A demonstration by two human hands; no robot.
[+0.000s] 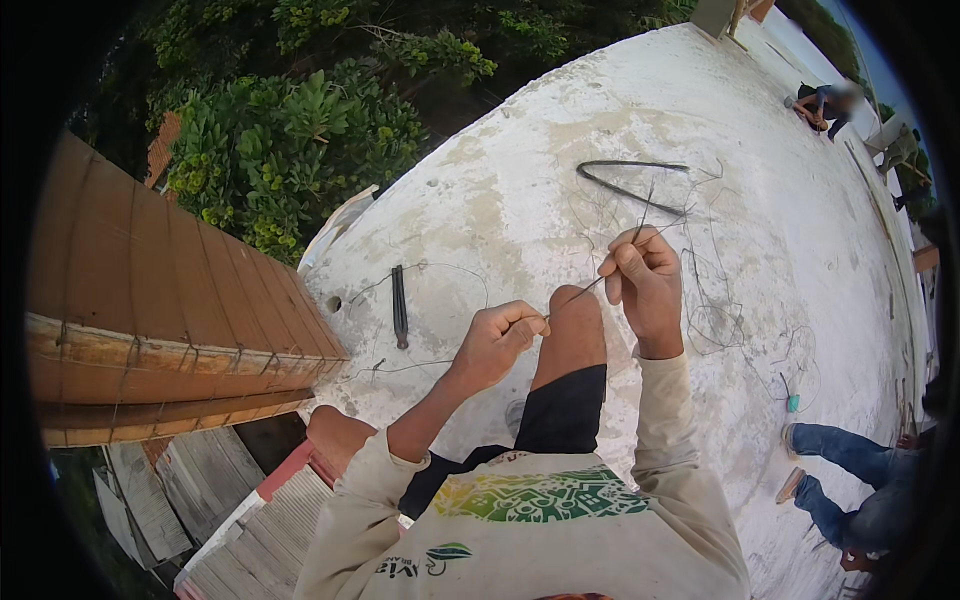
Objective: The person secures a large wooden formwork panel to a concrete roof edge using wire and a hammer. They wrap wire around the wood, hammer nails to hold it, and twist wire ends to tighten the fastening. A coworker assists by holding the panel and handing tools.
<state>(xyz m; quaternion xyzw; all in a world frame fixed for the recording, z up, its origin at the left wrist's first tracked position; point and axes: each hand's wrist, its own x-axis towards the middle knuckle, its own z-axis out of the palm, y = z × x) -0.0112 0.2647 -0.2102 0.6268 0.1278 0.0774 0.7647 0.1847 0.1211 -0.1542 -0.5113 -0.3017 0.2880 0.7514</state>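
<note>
A thin dark wire (592, 286) stretches between my two hands above my bent knee. My left hand (497, 342) is closed, pinching its lower end. My right hand (645, 282) grips it higher up between thumb and fingers, and its free end sticks up past the knuckles. Beyond my right hand, a bundle of dark wires (597, 178) bent into a V lies on the pale concrete. A black two-handled tool like pincers (400, 305) rests on the slab left of my left hand.
Loose wire (715, 320) tangles across the concrete slab (520, 180) on the right. Brown wooden panels (180, 270) bound with wire rise at the left. A small green object (793, 403) lies near a person in jeans (850, 495). Another person (825, 108) sits farther off. Trees border the slab's edge.
</note>
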